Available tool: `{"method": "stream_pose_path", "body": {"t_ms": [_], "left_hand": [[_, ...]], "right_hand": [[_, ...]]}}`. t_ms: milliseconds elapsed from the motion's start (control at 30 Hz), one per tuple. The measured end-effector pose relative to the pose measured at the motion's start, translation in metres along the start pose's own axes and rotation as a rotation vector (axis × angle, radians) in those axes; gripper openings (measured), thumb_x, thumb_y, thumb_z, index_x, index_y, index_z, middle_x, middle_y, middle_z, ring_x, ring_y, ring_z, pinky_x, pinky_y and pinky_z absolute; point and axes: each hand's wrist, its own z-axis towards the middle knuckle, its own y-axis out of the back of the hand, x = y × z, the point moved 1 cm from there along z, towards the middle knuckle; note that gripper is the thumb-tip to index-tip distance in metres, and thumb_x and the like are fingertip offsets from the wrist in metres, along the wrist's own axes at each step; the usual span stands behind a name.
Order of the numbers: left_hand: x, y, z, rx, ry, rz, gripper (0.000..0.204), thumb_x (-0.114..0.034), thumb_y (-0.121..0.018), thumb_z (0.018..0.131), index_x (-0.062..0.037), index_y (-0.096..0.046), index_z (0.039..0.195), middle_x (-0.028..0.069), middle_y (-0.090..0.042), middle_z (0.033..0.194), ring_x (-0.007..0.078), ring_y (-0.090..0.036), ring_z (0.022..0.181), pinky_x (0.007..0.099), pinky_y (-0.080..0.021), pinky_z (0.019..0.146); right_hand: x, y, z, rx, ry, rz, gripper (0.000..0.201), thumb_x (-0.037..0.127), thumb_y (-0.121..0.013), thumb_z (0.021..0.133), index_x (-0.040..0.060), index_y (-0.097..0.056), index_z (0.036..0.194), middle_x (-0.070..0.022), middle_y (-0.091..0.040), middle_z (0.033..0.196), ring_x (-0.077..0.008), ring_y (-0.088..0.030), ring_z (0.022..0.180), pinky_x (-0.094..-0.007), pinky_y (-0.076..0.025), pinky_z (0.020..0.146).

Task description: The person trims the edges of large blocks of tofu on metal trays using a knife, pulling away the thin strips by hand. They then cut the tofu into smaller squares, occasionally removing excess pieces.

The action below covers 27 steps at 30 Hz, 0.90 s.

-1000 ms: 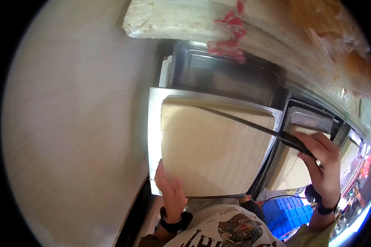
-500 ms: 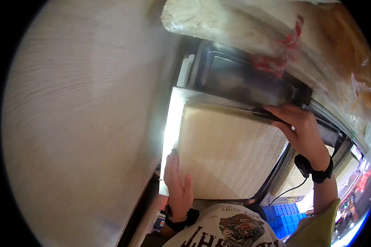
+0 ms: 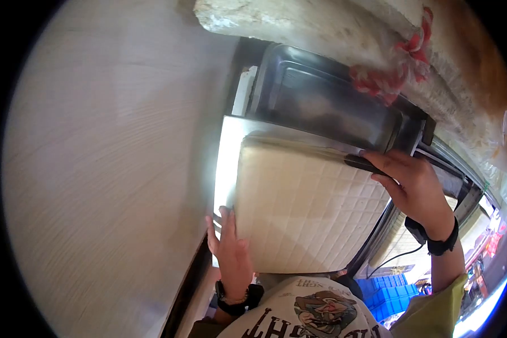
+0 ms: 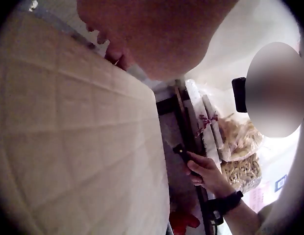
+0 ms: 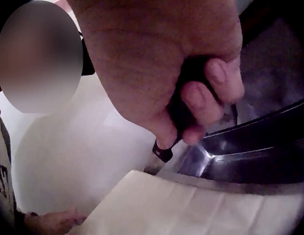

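Observation:
A pale slab (image 3: 304, 208) scored in a grid lies in a shallow metal tray (image 3: 228, 149). At its far right corner my right hand (image 3: 419, 188) grips the black handle (image 3: 361, 163) of a knife, whose blade runs along the slab's far edge. My left hand (image 3: 234, 262) rests at the slab's left edge on the tray's rim, fingers extended. In the left wrist view, the right hand (image 4: 211, 176) holds the knife handle (image 4: 181, 152) beyond the slab (image 4: 93, 142). In the right wrist view, fingers curl round the handle (image 5: 164, 152) above the slab (image 5: 191, 205).
A second metal tray (image 3: 321, 101) sits behind the slab. Wrapped pale blocks tied with red cord (image 3: 383, 79) lie at the back. Another scored slab (image 3: 397, 242) is to the right, with blue crates (image 3: 388, 296) below. A broad pale surface (image 3: 107, 169) fills the left.
The knife has gone from lying diagonally over the slab to its far edge, the right hand moving away from the body with it. The left hand's fingers have spread at the left rim.

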Motion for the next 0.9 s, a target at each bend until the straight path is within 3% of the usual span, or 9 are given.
{"method": "stream_pose_path", "body": {"t_ms": [100, 167, 400, 600, 667, 700, 767, 800, 900], "left_hand": [[-0.009, 0.006, 0.005, 0.048, 0.043, 0.043, 0.059, -0.037, -0.036, 0.101, 0.0052, -0.042, 0.142, 0.0231, -0.042, 0.148, 0.0421, -0.026, 0.143, 0.0517, -0.014, 0.116], [-0.01, 0.007, 0.007, -0.009, 0.086, 0.006, 0.057, -0.034, -0.04, 0.1, 0.005, -0.044, 0.141, 0.0235, -0.044, 0.146, 0.0425, -0.025, 0.144, 0.0503, -0.015, 0.117], [-0.008, 0.006, 0.008, 0.029, 0.053, 0.1, 0.06, -0.034, -0.044, 0.099, 0.0058, -0.04, 0.143, 0.0243, -0.044, 0.146, 0.0448, -0.026, 0.143, 0.0502, -0.018, 0.116], [-0.019, 0.002, 0.004, 0.02, 0.045, 0.08, 0.064, -0.033, -0.047, 0.097, 0.0022, -0.032, 0.148, 0.0264, -0.031, 0.153, 0.0488, -0.02, 0.144, 0.0563, -0.015, 0.115], [-0.03, -0.001, 0.001, 0.034, -0.079, 0.396, 0.062, -0.036, -0.043, 0.1, 0.0003, -0.03, 0.149, 0.0257, -0.02, 0.158, 0.0476, -0.011, 0.147, 0.0594, -0.01, 0.115], [-0.034, -0.004, 0.002, 0.038, -0.079, 0.396, 0.062, -0.036, -0.043, 0.1, 0.0003, -0.03, 0.149, 0.0257, -0.02, 0.158, 0.0476, -0.011, 0.147, 0.0594, -0.01, 0.115], [-0.045, -0.013, 0.008, 0.172, -0.284, 0.25, 0.062, -0.035, -0.047, 0.098, -0.0054, -0.032, 0.15, 0.0249, -0.015, 0.159, 0.0496, -0.006, 0.146, 0.0634, -0.005, 0.113], [-0.052, -0.016, 0.012, 0.173, -0.284, 0.25, 0.062, -0.035, -0.047, 0.098, -0.0054, -0.032, 0.15, 0.0249, -0.015, 0.159, 0.0496, -0.006, 0.146, 0.0634, -0.005, 0.113], [-0.071, -0.025, 0.022, 0.382, -0.233, 0.312, 0.063, -0.037, -0.05, 0.095, -0.0115, -0.034, 0.151, 0.0242, -0.014, 0.16, 0.0501, -0.005, 0.146, 0.0635, -0.004, 0.113]], "right_hand": [[-0.006, -0.006, -0.001, 0.027, -0.004, -0.018, 0.036, 0.013, -0.066, 0.087, 0.0087, -0.064, 0.123, -0.0133, -0.059, 0.078, -0.0334, -0.061, 0.064, -0.0416, -0.049, 0.058], [-0.009, -0.009, -0.002, 0.005, 0.012, -0.017, 0.036, 0.014, -0.066, 0.087, 0.0101, -0.064, 0.123, -0.0124, -0.058, 0.074, -0.0325, -0.06, 0.062, -0.0415, -0.048, 0.057], [-0.004, 0.004, 0.005, 0.022, 0.034, -0.165, 0.038, 0.018, -0.067, 0.086, 0.0126, -0.064, 0.124, -0.0092, -0.055, 0.069, -0.0289, -0.058, 0.057, -0.0399, -0.047, 0.052], [-0.005, 0.004, 0.002, 0.023, 0.062, -0.218, 0.04, 0.017, -0.068, 0.085, 0.0121, -0.064, 0.124, -0.0078, -0.055, 0.068, -0.0273, -0.057, 0.055, -0.039, -0.046, 0.049], [-0.002, 0.001, 0.002, -0.005, 0.09, -0.239, 0.04, 0.017, -0.069, 0.084, 0.0112, -0.064, 0.123, -0.0076, -0.054, 0.067, -0.0266, -0.057, 0.053, -0.0387, -0.045, 0.047], [-0.002, 0.001, 0.002, -0.003, 0.086, -0.238, 0.04, 0.017, -0.069, 0.084, 0.0112, -0.064, 0.123, -0.0076, -0.054, 0.067, -0.0266, -0.057, 0.053, -0.0387, -0.045, 0.047], [-0.001, 0.003, 0.002, 0.002, 0.098, -0.232, 0.041, 0.016, -0.07, 0.083, 0.0104, -0.064, 0.124, -0.0069, -0.053, 0.065, -0.0252, -0.056, 0.052, -0.0379, -0.044, 0.046], [-0.001, 0.004, 0.002, 0.002, 0.097, -0.232, 0.041, 0.016, -0.07, 0.083, 0.0104, -0.064, 0.124, -0.0069, -0.053, 0.065, -0.0252, -0.056, 0.052, -0.0379, -0.044, 0.046], [-0.004, 0.006, 0.003, -0.036, 0.115, -0.18, 0.042, 0.016, -0.07, 0.083, 0.0098, -0.064, 0.124, -0.0064, -0.052, 0.064, -0.0242, -0.055, 0.05, -0.0374, -0.044, 0.045]]}}
